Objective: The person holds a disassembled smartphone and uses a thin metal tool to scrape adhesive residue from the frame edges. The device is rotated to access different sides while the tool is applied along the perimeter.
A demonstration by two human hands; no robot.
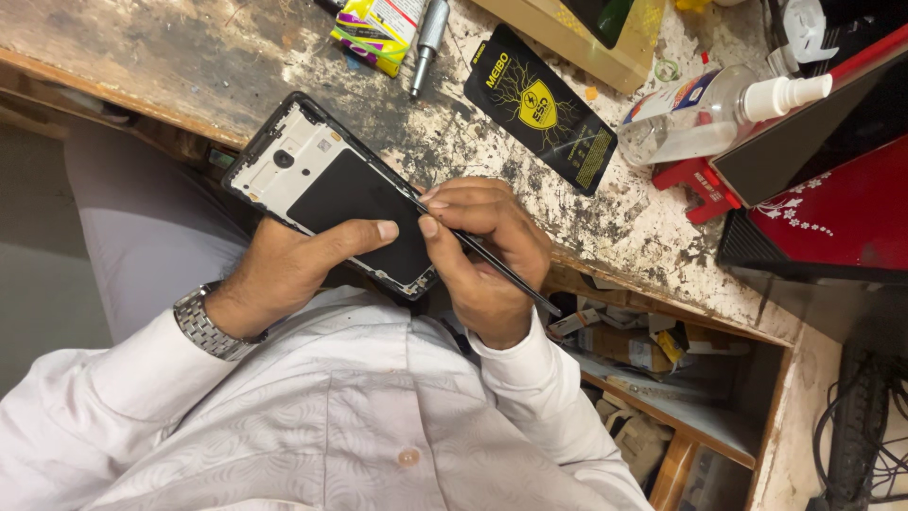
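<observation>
Left hand (284, 270) clamps the opened phone frame (336, 194) against the lap for steadiness; right hand (492, 260), its grip closed pen-fashion on thin black tweezers (492, 260), probes the frame's edge.

Left hand (284, 270) grips opened phone (336, 194) — right hand (487, 260) plies tweezers (501, 270).

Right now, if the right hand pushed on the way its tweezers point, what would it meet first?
The right hand aims the black tweezers up-left; their tip already seems to touch the opened phone, held by the left hand, at its right edge. Depth is unclear.
</observation>
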